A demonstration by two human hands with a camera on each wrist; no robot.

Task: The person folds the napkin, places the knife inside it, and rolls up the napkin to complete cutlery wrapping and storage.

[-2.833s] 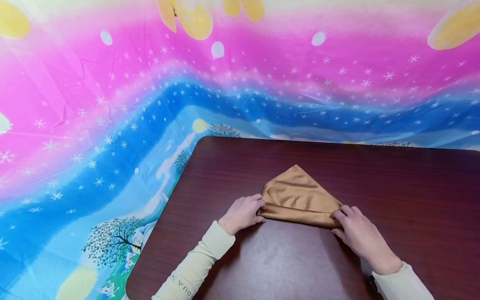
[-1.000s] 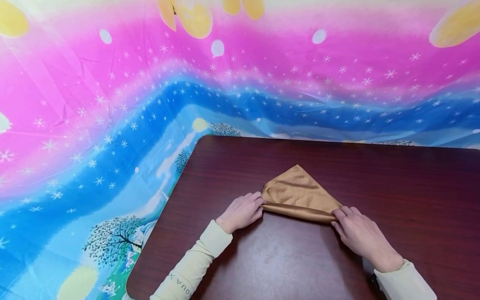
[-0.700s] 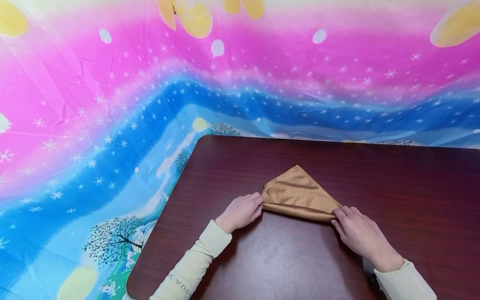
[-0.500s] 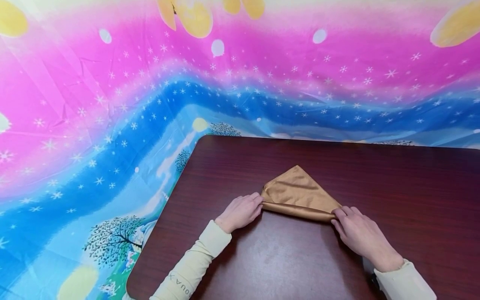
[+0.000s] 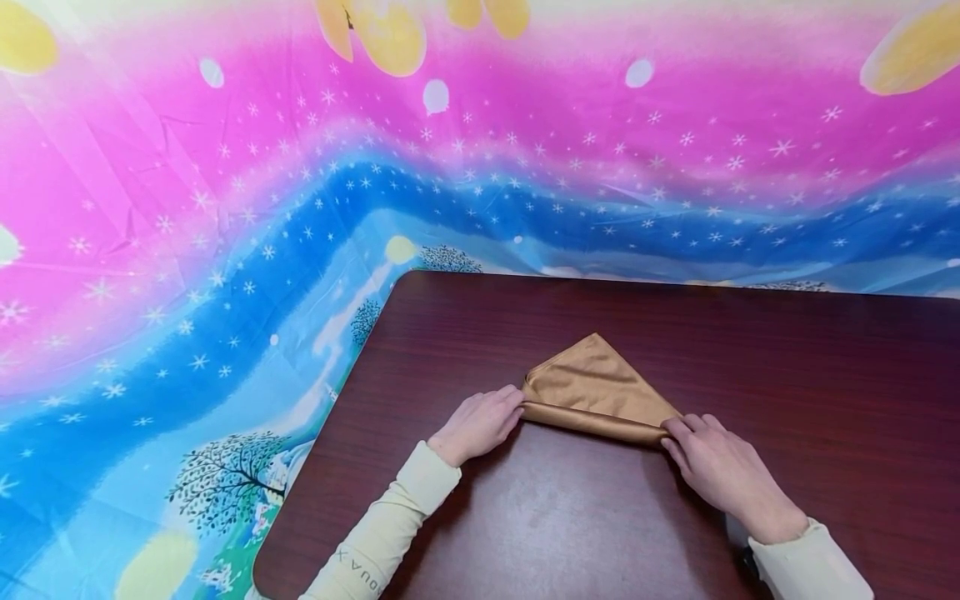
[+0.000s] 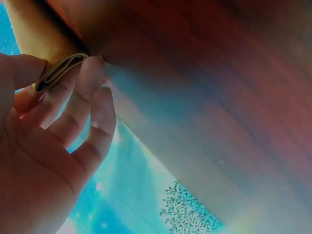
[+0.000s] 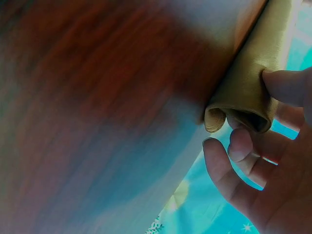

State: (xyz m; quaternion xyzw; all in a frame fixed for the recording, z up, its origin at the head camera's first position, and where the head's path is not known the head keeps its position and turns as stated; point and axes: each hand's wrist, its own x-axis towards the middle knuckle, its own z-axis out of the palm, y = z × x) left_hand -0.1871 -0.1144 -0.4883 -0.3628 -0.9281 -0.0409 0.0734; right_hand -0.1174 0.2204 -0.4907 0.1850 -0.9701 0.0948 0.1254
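Note:
A golden-brown satin cloth (image 5: 600, 379) lies on the dark wood table, folded to a point at the far side, its near edge rolled into a band (image 5: 592, 422). My left hand (image 5: 480, 423) pinches the left end of this band. In the left wrist view, thumb and fingers of the left hand (image 6: 48, 136) close on the flattened, layered end of the cloth (image 6: 46, 36). My right hand (image 5: 731, 467) holds the band's right end. The right wrist view shows the right hand's thumb (image 7: 287, 87) on the rolled cloth (image 7: 246, 80), fingers beneath its hollow end.
The glossy dark wood table (image 5: 825, 358) has a rounded corner at the far left. Behind and left of it hangs a pink and blue printed backdrop cloth (image 5: 225, 208) with snowflakes and trees.
Since the earliest frame, the near edge has been rolled inward into a narrower band, and both hands have shifted slightly away from me with it. In the last half second little has moved.

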